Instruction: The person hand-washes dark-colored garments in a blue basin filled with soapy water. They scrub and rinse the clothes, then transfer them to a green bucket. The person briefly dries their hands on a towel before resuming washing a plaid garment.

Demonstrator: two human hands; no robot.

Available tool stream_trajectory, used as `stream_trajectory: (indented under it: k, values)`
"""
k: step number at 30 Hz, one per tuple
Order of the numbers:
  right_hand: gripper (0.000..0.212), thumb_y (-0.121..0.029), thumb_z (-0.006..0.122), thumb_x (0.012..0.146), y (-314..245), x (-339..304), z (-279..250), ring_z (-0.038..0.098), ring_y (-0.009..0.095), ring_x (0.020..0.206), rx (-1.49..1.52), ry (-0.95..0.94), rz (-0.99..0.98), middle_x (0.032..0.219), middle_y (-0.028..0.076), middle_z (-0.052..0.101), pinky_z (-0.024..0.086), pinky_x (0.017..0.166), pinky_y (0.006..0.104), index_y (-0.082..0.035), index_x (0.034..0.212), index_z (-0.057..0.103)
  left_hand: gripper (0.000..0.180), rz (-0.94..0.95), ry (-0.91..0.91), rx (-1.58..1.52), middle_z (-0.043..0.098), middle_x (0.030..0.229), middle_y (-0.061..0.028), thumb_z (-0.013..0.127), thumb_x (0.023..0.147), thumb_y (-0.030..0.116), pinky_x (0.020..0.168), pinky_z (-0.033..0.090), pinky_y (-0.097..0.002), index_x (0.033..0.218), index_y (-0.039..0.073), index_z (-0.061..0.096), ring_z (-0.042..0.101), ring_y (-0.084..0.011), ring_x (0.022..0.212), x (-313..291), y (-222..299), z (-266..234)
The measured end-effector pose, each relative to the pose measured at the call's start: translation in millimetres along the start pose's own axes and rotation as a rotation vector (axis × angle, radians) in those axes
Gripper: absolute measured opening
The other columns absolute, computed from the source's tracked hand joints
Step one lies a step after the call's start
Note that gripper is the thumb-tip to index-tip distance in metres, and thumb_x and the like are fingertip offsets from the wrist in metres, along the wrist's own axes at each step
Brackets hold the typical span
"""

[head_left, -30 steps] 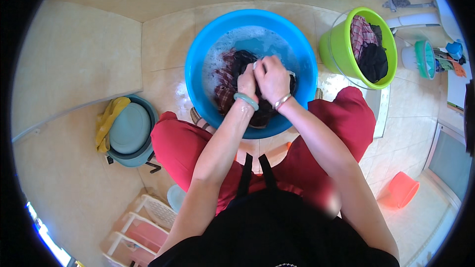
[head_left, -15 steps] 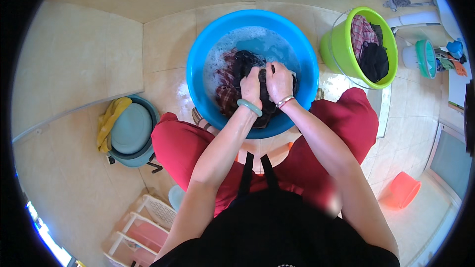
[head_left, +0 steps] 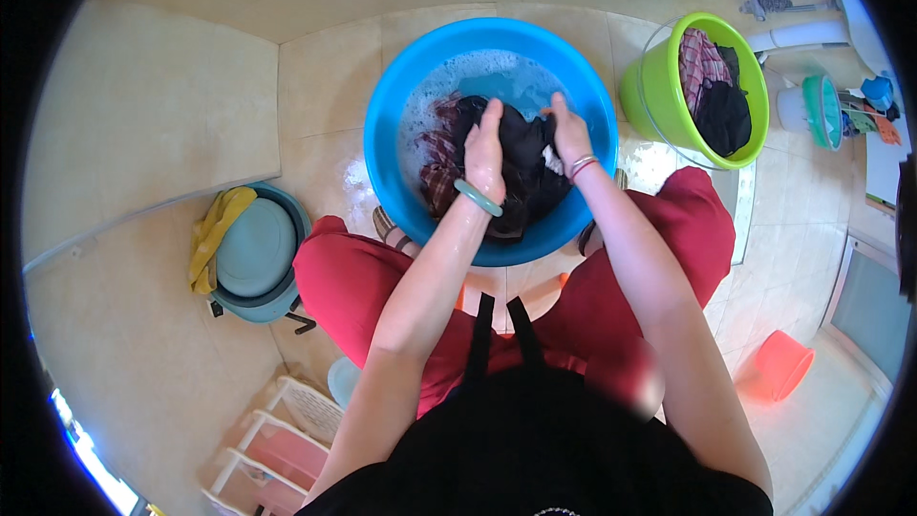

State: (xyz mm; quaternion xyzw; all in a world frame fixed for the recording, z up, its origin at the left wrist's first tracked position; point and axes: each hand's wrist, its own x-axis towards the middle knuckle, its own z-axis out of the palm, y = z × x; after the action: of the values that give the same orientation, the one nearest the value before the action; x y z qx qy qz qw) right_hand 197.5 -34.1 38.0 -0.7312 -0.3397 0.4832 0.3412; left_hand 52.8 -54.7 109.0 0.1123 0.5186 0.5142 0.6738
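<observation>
A round blue basin (head_left: 382,148) in front of me holds sudsy water and wet clothes. Spread between my two hands is a black garment (head_left: 523,141). My left hand (head_left: 484,155), below a pale green bangle, grips its left side with the thumb up and the other fingers partly hidden by the cloth. At its right edge my right hand (head_left: 571,137), wearing a metal bangle, has hold of the fabric, and a small white patch shows beside the palm. A dark red plaid garment (head_left: 441,158) lies in the water to the left.
A lime-green bucket (head_left: 654,86) with plaid and black clothes stands at the right. To the left are stacked blue-grey basins (head_left: 253,248) with a yellow cloth (head_left: 215,234). A white rack (head_left: 287,430) is at lower left, an orange-red bucket (head_left: 783,366) at lower right.
My hands were close together, bunching the dark cloth. They have moved apart, the right one to the right, and the black garment is now spread between them.
</observation>
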Motion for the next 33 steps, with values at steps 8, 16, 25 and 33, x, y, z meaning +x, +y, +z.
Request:
stream_trajectory:
  k: [8, 16, 25, 33]
  values:
    - [0.012, -0.005, 0.066, 0.073, -81, -98, 14, 0.055, 0.033, 0.095, -0.124, -0.357, -0.875, 0.090, 0.014, 0.058, 0.045, 0.086, 0.0397, -0.010, 0.083, 0.064, 0.050, -0.291, -0.332, -0.320, 0.057, 0.122, -0.0127, 0.059, 0.090, 0.046, 0.090, 0.048, -0.0374, 0.119, 0.005, 0.056, 0.058, -0.0237, 0.107, 17, 11, -39]
    - [0.021, -0.017, 0.075, 0.074, -96, -169, 20, 0.055, 0.026, 0.089, -0.485, -0.252, -1.093, 0.102, 0.010, 0.047, 0.050, 0.069, 0.0324, -0.010, 0.088, 0.061, 0.030, -0.335, -0.480, -0.337, 0.050, 0.088, 0.0000, 0.052, 0.093, 0.045, 0.058, 0.044, -0.0266, 0.120, 0.033, 0.052, 0.046, -0.0129, 0.072, 6, 38, -17]
    - [0.029, -0.018, 0.054, 0.091, -73, -53, 12, 0.056, 0.041, 0.061, -0.251, 0.020, -0.729, 0.067, 0.021, 0.057, 0.042, 0.051, 0.0447, -0.001, 0.069, 0.056, 0.020, 0.145, 0.191, 0.086, 0.051, 0.074, 0.0003, 0.060, 0.087, 0.025, 0.069, 0.036, -0.0273, 0.074, 0.011, 0.055, 0.045, -0.0109, 0.072, -36, 19, 36]
    - [0.018, -0.018, 0.056, 0.090, -84, -124, 32, 0.060, 0.037, 0.064, -0.381, -0.056, -0.918, 0.077, 0.016, 0.059, 0.048, 0.054, 0.0439, -0.005, 0.078, 0.055, 0.022, 0.039, 0.251, 0.260, 0.046, 0.060, -0.0002, 0.059, 0.081, 0.024, 0.050, 0.034, -0.0328, 0.066, 0.011, 0.049, 0.042, -0.0143, 0.055, 5, 23, -22]
